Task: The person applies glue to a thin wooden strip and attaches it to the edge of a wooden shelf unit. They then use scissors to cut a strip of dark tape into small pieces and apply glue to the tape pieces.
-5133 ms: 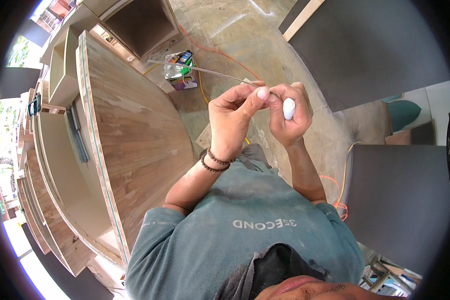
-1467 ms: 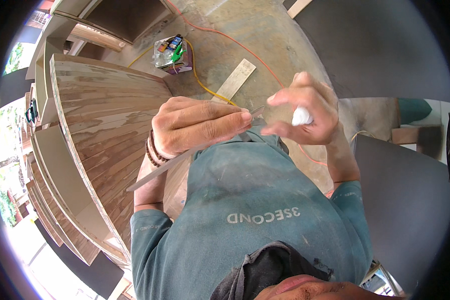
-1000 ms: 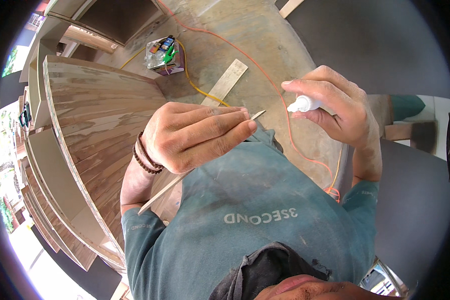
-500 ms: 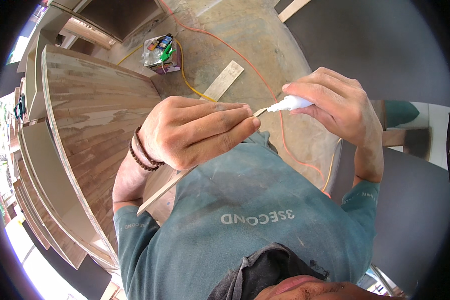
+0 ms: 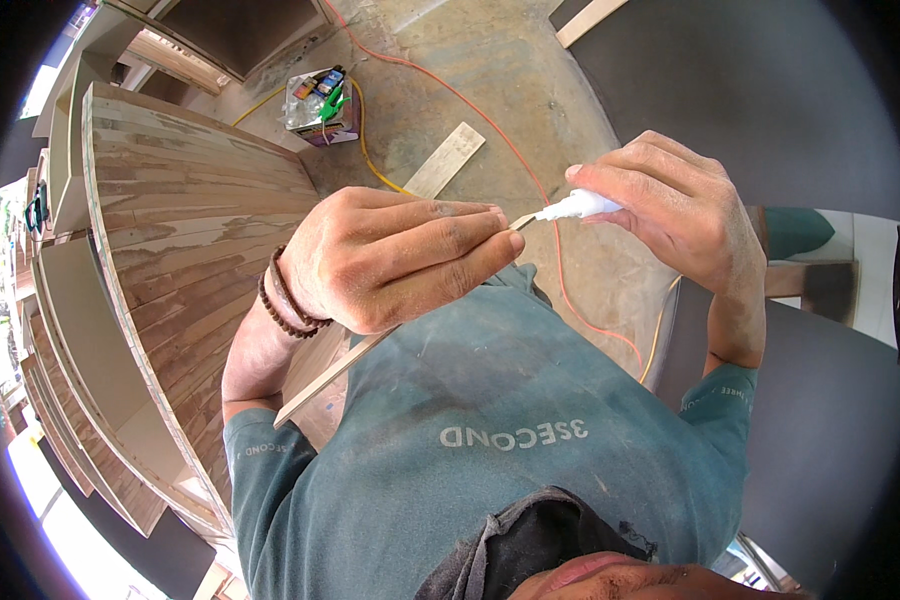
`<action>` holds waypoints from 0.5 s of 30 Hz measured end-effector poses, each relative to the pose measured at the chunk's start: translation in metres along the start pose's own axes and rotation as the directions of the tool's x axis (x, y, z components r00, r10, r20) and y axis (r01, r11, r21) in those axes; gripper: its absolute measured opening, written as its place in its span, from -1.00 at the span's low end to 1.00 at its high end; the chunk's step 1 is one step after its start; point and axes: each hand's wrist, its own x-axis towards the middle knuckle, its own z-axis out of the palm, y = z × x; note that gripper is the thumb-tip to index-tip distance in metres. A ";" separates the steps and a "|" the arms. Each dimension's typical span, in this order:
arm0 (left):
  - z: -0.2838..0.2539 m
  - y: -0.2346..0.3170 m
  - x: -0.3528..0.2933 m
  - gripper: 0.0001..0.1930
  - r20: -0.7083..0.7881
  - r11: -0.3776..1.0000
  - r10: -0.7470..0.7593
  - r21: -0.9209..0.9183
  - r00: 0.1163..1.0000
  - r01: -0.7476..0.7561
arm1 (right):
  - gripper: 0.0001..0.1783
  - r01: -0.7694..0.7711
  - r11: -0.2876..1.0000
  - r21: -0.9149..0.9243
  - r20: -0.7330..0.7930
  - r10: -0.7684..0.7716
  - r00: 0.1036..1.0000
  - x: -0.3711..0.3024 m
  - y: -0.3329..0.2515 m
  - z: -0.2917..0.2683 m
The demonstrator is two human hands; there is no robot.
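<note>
In front of my chest, my left hand [image 5: 395, 260] is closed around a thin, narrow wooden strip [image 5: 325, 384]. One end of the strip sticks out past my fingertips; the other slants down toward my left elbow, and its middle is hidden by the hand. My right hand [image 5: 670, 200] grips a small white squeeze bottle [image 5: 582, 205] with a tapered nozzle. The bottle lies nearly level, its tip pointing left at the strip's far end. Tip and wood touch or almost touch; I cannot tell which, nor whether any liquid is coming out.
A large wood-patterned panel [image 5: 185, 230] stands at my left. Beyond my hands, a box [image 5: 322, 118] of small items and a loose board [image 5: 446, 162] lie on the concrete floor [image 5: 420, 110]. An orange cable [image 5: 490, 120] and a yellow hose [image 5: 370, 155] cross it. Dark grey panels [image 5: 760, 110] are at right.
Both hands keep their grips, the nozzle staying at the strip's end. The view has shifted very slightly, and the bottle has barely moved.
</note>
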 end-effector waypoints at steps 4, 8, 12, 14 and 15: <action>0.001 -0.002 0.001 -0.70 0.005 1.000 0.007 0.006 1.000 -0.007 | -0.60 0.000 1.000 -0.013 0.006 0.000 1.000 0.000 0.001 -0.002; 0.001 -0.002 0.001 -0.70 0.010 1.000 0.007 0.012 1.000 -0.007 | -0.60 0.003 1.000 -0.024 0.012 -0.003 1.000 0.001 0.000 -0.004; 0.001 -0.004 0.002 -0.71 0.017 1.000 0.003 0.007 1.000 -0.004 | -0.60 0.022 0.999 -0.047 0.006 -0.022 1.000 -0.003 0.003 -0.003; 0.001 -0.004 0.003 -0.71 0.017 1.000 -0.003 0.008 1.000 0.003 | -0.60 0.002 0.999 -0.032 0.006 -0.002 1.000 0.000 0.001 -0.005; 0.001 -0.004 0.003 -0.71 0.017 1.000 -0.006 0.009 1.000 0.006 | -0.59 -0.008 1.000 -0.025 0.006 0.008 1.000 0.000 0.000 -0.006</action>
